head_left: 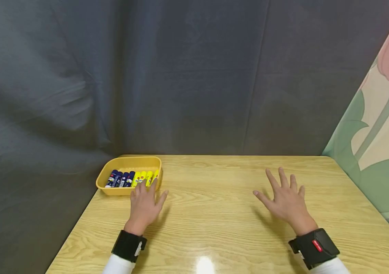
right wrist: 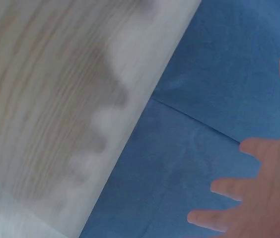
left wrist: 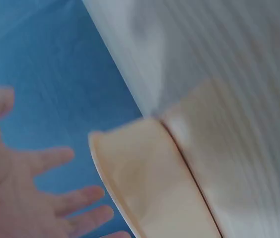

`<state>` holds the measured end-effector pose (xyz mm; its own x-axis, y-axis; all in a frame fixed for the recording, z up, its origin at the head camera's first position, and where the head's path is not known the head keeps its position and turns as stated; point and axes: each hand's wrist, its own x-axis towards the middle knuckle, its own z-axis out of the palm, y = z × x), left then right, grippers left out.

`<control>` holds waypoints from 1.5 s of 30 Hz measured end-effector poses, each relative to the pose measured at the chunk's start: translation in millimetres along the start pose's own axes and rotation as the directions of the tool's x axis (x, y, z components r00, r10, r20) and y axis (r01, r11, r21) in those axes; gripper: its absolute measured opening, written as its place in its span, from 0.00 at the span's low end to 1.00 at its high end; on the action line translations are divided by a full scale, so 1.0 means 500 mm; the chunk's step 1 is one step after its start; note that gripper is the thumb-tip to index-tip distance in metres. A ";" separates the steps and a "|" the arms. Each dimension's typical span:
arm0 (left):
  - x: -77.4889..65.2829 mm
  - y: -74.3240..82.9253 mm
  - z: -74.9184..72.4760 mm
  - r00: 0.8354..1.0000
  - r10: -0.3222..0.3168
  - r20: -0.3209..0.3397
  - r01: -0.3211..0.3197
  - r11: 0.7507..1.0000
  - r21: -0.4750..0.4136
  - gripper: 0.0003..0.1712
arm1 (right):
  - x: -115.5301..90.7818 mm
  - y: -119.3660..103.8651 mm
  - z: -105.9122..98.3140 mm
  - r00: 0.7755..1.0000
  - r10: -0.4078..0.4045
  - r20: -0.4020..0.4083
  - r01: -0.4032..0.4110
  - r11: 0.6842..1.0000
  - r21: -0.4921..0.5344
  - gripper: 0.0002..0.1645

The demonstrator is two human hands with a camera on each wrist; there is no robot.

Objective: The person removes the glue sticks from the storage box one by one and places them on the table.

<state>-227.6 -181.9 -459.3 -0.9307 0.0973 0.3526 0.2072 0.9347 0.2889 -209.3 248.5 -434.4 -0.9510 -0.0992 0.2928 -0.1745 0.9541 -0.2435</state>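
Note:
At the back left of the table is a yellow basket point(head_left: 127, 191) holding a row of glue sticks, dark blue ones point(head_left: 130, 179) on the left and yellow ones point(head_left: 143, 177) on the right. My left hand point(head_left: 144, 207), fingers spread, is at the basket's near side and overlaps its front rim in the head view. In the left wrist view the basket's wall point(left wrist: 140, 178) shows beyond that hand's fingertips. Over the right part of the table, my right hand point(head_left: 288, 203) is spread with nothing in it, casting a shadow on the wood.
The wooden table point(head_left: 211, 205) reaches back to a dark curtain point(head_left: 194, 76) that hangs behind it and down its left side. A panel with a painted flower point(head_left: 386, 152) borders the right edge. Black bands point(head_left: 314, 248) wrap both wrists.

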 end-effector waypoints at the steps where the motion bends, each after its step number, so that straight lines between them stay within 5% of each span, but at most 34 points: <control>1: 0.005 -0.009 -0.005 0.999 -0.021 -0.025 0.021 1.000 -0.004 0.40 | 0.000 -0.001 -0.001 1.000 0.000 -0.005 0.000 1.000 0.002 0.53; 7: 0.028 -0.081 -0.040 0.986 -0.159 -0.052 0.161 0.986 0.034 0.37 | 0.004 -0.015 -0.007 1.000 0.009 -0.015 -0.008 1.000 0.025 0.53; 17: 0.026 -0.186 -0.072 0.958 -0.279 -0.069 0.284 0.954 0.095 0.38 | 0.012 -0.036 -0.026 0.997 0.036 0.063 -0.042 0.996 0.083 0.48; 21: 0.032 -0.225 -0.082 0.928 -0.367 -0.070 0.373 0.923 0.097 0.40 | 0.017 -0.038 -0.029 0.993 0.047 0.106 -0.058 0.993 0.101 0.47; 27: 0.040 -0.281 -0.100 0.854 -0.517 -0.061 0.520 0.852 0.060 0.39 | 0.024 -0.037 -0.027 0.991 0.056 0.122 -0.073 0.988 0.137 0.45; 31: 0.042 -0.301 -0.104 0.830 -0.558 -0.010 0.558 0.829 0.033 0.34 | 0.026 -0.032 -0.026 0.991 0.067 0.120 -0.085 0.984 0.154 0.44; 37: 0.046 -0.314 -0.089 0.815 -0.576 0.069 0.577 0.817 0.012 0.30 | 0.025 -0.025 -0.026 0.991 0.075 0.114 -0.093 0.983 0.160 0.43; 45: 0.061 -0.330 -0.083 0.851 -0.508 0.134 0.517 0.855 -0.038 0.24 | 0.026 -0.025 -0.023 0.991 0.074 0.113 -0.093 0.980 0.175 0.43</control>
<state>-277.7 -347.2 -459.5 -0.9375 -0.3463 0.0340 -0.2923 0.8367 0.4631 -216.5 238.3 -417.2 -0.9841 -0.0594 0.1676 -0.1268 0.8951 -0.4274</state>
